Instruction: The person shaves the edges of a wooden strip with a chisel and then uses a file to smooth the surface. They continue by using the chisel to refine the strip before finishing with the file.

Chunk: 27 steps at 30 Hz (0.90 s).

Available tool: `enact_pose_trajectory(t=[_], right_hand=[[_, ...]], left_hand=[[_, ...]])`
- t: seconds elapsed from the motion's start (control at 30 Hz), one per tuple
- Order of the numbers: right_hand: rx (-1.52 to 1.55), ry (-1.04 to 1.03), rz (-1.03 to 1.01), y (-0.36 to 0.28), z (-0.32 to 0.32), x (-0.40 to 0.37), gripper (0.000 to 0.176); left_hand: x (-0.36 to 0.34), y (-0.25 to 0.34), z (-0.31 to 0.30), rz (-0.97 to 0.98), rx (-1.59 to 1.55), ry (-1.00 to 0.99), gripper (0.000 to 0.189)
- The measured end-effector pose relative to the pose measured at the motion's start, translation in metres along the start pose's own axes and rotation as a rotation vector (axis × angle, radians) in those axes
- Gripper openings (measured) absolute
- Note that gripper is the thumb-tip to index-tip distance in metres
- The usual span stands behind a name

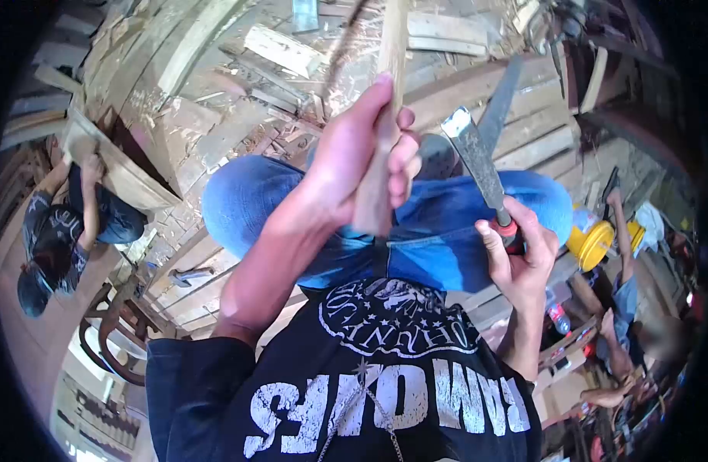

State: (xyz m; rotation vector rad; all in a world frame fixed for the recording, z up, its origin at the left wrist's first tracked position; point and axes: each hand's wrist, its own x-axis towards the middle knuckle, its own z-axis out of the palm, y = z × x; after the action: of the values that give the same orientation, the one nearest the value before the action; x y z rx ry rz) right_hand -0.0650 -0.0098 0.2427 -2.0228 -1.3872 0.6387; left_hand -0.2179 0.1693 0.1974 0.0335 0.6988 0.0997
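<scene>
My left hand (361, 150) is wrapped round a long wooden stick (392, 46). Its upper end runs out of the top of the view, and its lower end hangs in front of my lap. In my right hand (523, 246) is a chisel (477, 162), gripped by its red handle with the fingers closed. The wide grey blade points up and away to the left, its bright tip near the stick but apart from it. Both tools are held above my bent knees in blue jeans (250, 200).
Wood offcuts (284, 50), boards and shavings cover the ground ahead. On the left sits a person in a cap (57, 239) with a wooden panel (127, 169). Yellow buckets (590, 245) stand at the right, near another person's limbs (619, 339). A metal tool (192, 275) lies left.
</scene>
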Motion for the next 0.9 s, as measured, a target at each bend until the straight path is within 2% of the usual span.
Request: enact_pose_trajectory(t=[0.03,0.1,0.13,0.17,0.23,0.27,0.3,0.37,0.43,0.47,0.5,0.53,0.57,0.63,0.67,0.7,0.73,0.77,0.8,0.83,0.87,0.9], right_hand=[[-0.030,0.013,-0.088,0.003,0.001,0.010,0.045],[-0.017,0.041,-0.095,-0.008,0.001,0.038,0.060],[-0.039,0.042,-0.068,-0.015,0.003,0.053,0.074],[-0.010,0.073,-0.184,-0.018,0.006,0.076,0.075],[0.026,-0.015,-0.274,-0.026,0.008,0.112,0.074],[0.076,-0.058,-0.339,-0.025,0.011,0.128,0.071],[0.118,-0.051,-0.481,-0.029,0.016,0.145,0.068],[0.058,-0.182,-0.610,-0.046,0.007,0.166,0.054],[0.027,-0.255,-0.615,-0.052,0.001,0.173,0.040],[0.027,-0.242,-0.594,-0.058,-0.001,0.175,0.030],[0.015,-0.217,-0.631,-0.064,-0.004,0.179,0.030],[0.024,-0.132,-0.659,-0.070,-0.008,0.181,0.030],[0.031,-0.042,-0.683,-0.075,-0.015,0.186,0.030],[0.070,-0.007,-0.671,-0.099,-0.027,0.192,0.027],[0.218,0.041,-0.606,-0.105,-0.031,0.195,0.026],[0.366,0.084,-0.536,-0.112,-0.034,0.195,0.025],[0.345,0.155,-0.467,-0.132,-0.047,0.191,0.025],[0.376,0.254,-0.531,-0.137,-0.052,0.194,0.020],[0.491,0.278,-0.398,-0.145,-0.056,0.193,0.018],[0.612,0.306,-0.269,-0.153,-0.062,0.193,0.017],[0.580,0.331,-0.225,-0.154,-0.071,0.193,0.023],[0.604,0.287,-0.121,-0.157,-0.084,0.189,0.026]], left_hand=[[-0.012,0.007,0.003,0.003,-0.037,-0.017,0.039],[-0.037,0.025,0.003,-0.029,0.060,-0.012,0.037],[-0.049,0.031,0.004,-0.020,0.066,-0.033,0.033],[-0.059,0.039,0.006,0.021,0.070,-0.031,0.033],[-0.079,0.059,0.017,-0.092,0.306,-0.085,0.031],[-0.088,0.071,0.027,-0.165,0.361,-0.041,0.032],[-0.094,0.077,0.035,-0.107,0.380,-0.035,0.032],[-0.103,0.085,0.052,-0.200,0.414,-0.200,0.034],[-0.111,0.100,0.056,-0.117,0.610,-0.239,0.037],[-0.114,0.102,0.064,-0.070,0.723,-0.148,0.046],[-0.118,0.105,0.073,-0.024,0.839,-0.058,0.057],[-0.132,0.112,0.095,0.123,1.088,0.123,0.065],[-0.099,0.116,0.076,0.395,0.902,0.027,0.070],[-0.097,0.119,0.098,1.055,1.286,-0.102,0.079],[-0.066,0.118,0.096,1.573,1.437,-0.131,0.078],[-0.068,0.108,0.119,1.461,1.366,-0.114,0.072],[-0.042,0.103,0.119,1.514,1.305,-0.194,0.067],[-0.015,0.097,0.116,1.557,1.238,-0.276,0.063],[-0.007,0.089,0.124,1.563,1.235,-0.317,0.063],[-0.002,0.082,0.131,1.587,1.058,-0.348,0.054],[0.004,0.075,0.137,1.587,0.881,-0.378,0.046],[0.006,0.070,0.140,1.570,0.881,-0.416,0.046]])
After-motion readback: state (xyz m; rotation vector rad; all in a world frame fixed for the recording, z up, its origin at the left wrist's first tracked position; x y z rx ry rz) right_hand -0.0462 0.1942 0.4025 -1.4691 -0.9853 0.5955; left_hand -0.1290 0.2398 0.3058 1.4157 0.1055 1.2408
